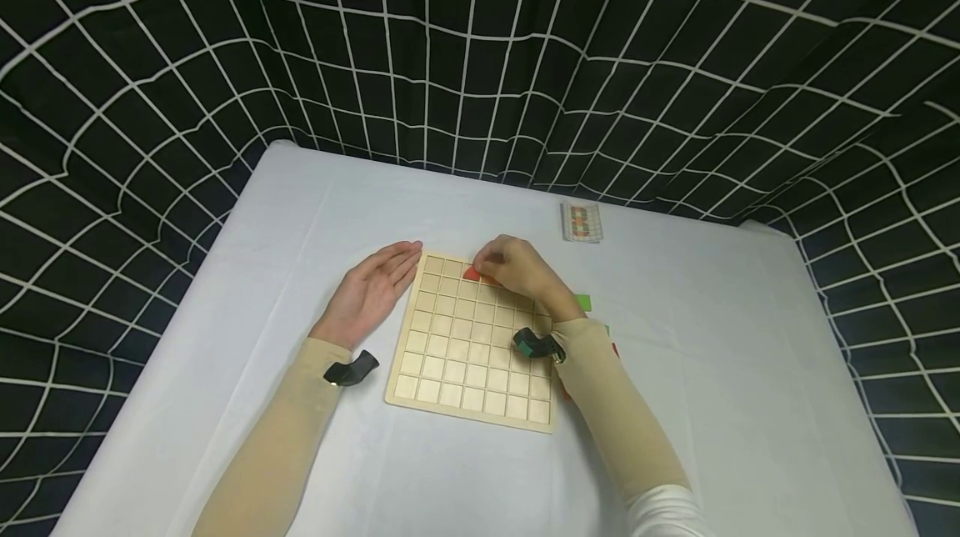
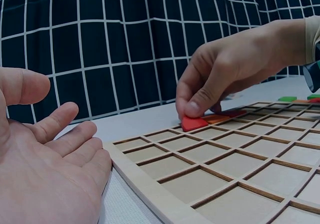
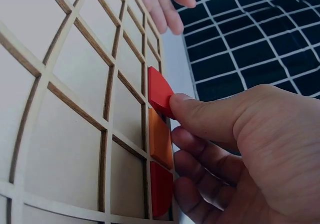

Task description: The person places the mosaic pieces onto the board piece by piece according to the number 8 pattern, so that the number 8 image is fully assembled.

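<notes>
A wooden grid board (image 1: 472,328) lies flat on the white table. At its far edge my right hand (image 1: 517,266) pinches a red tile (image 3: 160,91) with one rounded side, held at a cell of the far row. In the right wrist view the thumb presses on this tile, and the other fingers curl beside it. An orange tile (image 3: 160,139) and another red tile (image 3: 161,189) sit in the neighbouring cells of that row. My left hand (image 1: 371,291) rests by the board's far left corner, palm turned up and fingers extended, holding nothing.
Green tiles (image 1: 583,302) and red ones lie right of the board, partly hidden under my right forearm. A small stack of pattern cards (image 1: 581,223) stands at the back right. A dark curtain with white grid lines (image 1: 465,62) surrounds the table's far side.
</notes>
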`<state>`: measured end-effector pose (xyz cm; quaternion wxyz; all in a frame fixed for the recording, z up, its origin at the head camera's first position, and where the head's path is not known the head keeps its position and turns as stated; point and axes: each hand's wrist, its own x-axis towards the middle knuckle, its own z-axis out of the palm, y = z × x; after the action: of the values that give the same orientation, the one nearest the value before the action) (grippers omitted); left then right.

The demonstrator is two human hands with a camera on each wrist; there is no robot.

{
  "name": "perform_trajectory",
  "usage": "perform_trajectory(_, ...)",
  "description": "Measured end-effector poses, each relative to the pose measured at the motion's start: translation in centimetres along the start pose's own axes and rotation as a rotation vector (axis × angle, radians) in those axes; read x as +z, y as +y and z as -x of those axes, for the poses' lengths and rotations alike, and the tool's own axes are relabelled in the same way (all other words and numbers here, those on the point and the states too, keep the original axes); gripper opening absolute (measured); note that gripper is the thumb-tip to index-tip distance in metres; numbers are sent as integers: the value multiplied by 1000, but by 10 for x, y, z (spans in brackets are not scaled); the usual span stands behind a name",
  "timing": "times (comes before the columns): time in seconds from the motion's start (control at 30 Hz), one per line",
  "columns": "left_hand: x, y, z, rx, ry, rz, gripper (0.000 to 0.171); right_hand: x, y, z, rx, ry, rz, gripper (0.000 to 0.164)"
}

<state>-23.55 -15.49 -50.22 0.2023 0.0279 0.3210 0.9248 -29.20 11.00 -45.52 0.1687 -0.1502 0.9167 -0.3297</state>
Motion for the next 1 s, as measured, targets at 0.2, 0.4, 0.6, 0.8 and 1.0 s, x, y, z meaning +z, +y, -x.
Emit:
perform_trajectory(0.2,0,0,0,2,1,-7,51,0,-2,-1,-29,2,47,14)
perform_trajectory(0.4,1,0,-1,0,2,-2,51,1,-3,-2,-42,3,77,12)
perform_trajectory(0.6,2,0,0,5,-10,-24,51,1,-4,-1,-67,9,113,13)
perform_trajectory(0.8,2,-1,0,3,-9,-25,52,-2,-2,3,-25,34,19,24)
perform_trajectory(1.0,2,0,0,4,0,-37,52,-19,0,12,-4,104,-89,28)
